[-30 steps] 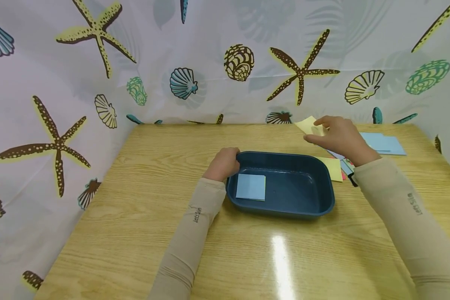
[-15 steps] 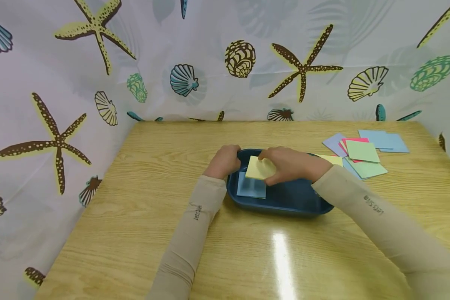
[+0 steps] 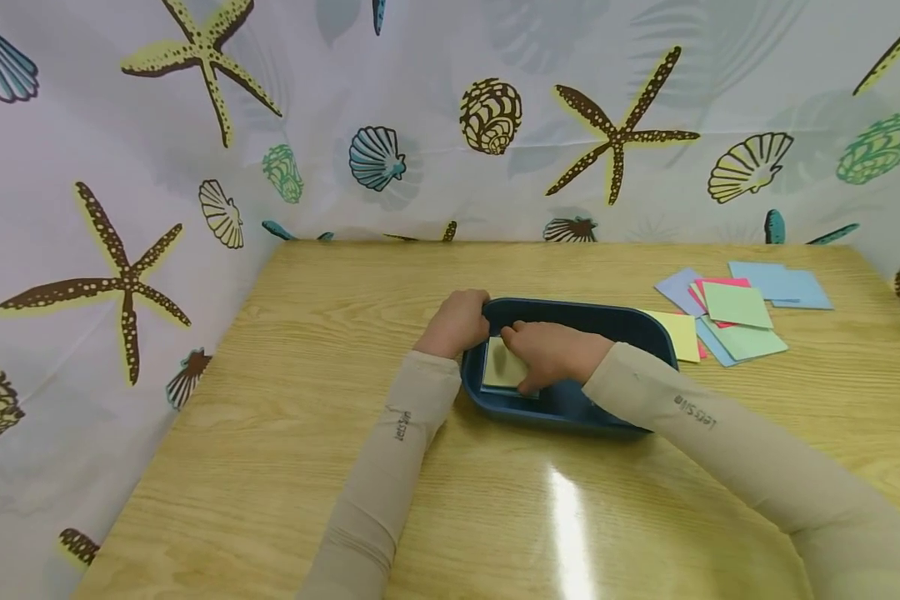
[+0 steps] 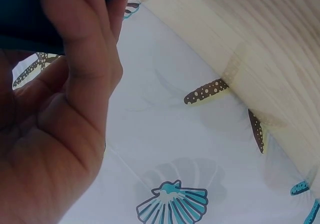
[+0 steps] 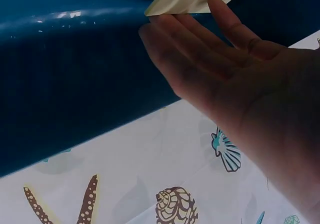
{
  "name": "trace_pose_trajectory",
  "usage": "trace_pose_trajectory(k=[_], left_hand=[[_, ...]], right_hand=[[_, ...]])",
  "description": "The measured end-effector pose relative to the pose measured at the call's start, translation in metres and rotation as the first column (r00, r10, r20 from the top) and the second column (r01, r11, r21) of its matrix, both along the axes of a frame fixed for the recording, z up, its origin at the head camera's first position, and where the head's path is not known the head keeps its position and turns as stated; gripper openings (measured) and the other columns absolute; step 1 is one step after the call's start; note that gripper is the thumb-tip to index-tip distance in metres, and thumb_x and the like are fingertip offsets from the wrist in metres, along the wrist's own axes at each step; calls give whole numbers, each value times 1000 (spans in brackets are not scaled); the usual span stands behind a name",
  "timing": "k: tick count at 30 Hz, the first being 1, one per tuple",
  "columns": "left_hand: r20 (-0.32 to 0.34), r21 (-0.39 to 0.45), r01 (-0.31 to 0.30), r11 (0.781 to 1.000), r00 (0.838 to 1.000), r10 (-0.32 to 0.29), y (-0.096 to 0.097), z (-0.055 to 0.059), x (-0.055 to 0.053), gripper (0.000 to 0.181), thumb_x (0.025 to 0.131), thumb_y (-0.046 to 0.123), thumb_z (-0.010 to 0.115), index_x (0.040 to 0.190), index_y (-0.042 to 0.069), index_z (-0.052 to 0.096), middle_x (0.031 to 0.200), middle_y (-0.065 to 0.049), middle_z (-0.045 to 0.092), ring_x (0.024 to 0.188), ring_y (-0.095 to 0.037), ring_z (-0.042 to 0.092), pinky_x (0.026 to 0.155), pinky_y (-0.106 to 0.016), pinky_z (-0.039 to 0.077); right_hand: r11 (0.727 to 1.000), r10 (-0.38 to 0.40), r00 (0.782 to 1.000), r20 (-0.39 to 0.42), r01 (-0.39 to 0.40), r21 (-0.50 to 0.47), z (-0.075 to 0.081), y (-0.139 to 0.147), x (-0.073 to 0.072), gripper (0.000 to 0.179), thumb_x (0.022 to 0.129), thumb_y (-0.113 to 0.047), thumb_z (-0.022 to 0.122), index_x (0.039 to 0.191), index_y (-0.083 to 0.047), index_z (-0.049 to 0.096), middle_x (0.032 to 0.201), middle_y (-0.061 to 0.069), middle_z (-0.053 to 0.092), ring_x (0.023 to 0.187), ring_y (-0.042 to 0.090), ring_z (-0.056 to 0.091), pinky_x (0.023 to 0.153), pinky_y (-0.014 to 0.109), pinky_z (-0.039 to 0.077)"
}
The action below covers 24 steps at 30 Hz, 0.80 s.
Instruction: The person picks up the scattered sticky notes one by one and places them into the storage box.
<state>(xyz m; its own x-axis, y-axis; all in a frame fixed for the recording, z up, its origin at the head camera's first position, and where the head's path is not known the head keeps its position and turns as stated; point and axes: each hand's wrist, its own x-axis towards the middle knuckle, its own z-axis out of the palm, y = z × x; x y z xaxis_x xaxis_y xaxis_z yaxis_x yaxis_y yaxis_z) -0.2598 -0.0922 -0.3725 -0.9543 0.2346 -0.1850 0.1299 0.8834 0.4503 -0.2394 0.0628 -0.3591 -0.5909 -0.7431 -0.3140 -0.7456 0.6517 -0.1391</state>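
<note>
A dark blue plastic tub [image 3: 633, 332] stands on the wooden table, and my left hand [image 3: 457, 323] grips its left end. In the left wrist view, the fingers [image 4: 82, 44] curl over the tub's wall. My right hand [image 3: 555, 352] reaches down inside and pinches a pale yellow sticky note pad [image 3: 502, 367] between thumb and fingers. That pad lies over light blue sticky notes [image 3: 512, 393] at the tub's left end, which it mostly covers. From the right wrist, the yellow pad shows slightly tilted at the fingertips [image 5: 159, 20].
Right of the tub lie overlapping sticky notes: yellow [image 3: 682, 337], green [image 3: 737, 306], light green [image 3: 746, 340], purple [image 3: 677, 289], and pink ones partly covered. Light blue notes [image 3: 802, 289] lie farther back. A shell-and-starfish patterned cloth [image 3: 420, 108] hangs behind the table [image 3: 330, 333].
My right hand has carried the yellow pad from the notes at the right leftward and down into the tub, onto the blue notes. My left hand has stayed on the tub's end.
</note>
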Motion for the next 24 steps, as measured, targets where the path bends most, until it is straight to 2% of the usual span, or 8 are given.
trace_pose_trajectory(k=[8,19,24], left_hand=[[4,4,-12,1000,1000,12,0,0,0,41,94,-1,49,135,2,53,123,-15,61,83,-22,56,71,-31,45],[-4,7,-2,1000,1000,2,1,-1,0,41,94,-1,49,134,1,53,122,-16,61,86,-23,57,74,-31,46],[-3,14,-10,1000,1000,10,1,-1,0,41,94,-2,48,134,1,54,122,-15,61,85,-23,56,74,-31,46]], right_hand=[[999,35,999,-36,-35,2,-5,-1,0,66,77,-28,81,125,7,53,108,19,58,91,28,59,80,39,51],[999,35,999,-15,-35,-13,-9,0,-2,61,78,-30,80,122,5,55,103,16,57,85,25,56,76,37,50],[998,48,998,-40,-49,-26,-13,-1,-3,62,77,-29,81,121,6,56,101,16,57,84,24,55,76,36,50]])
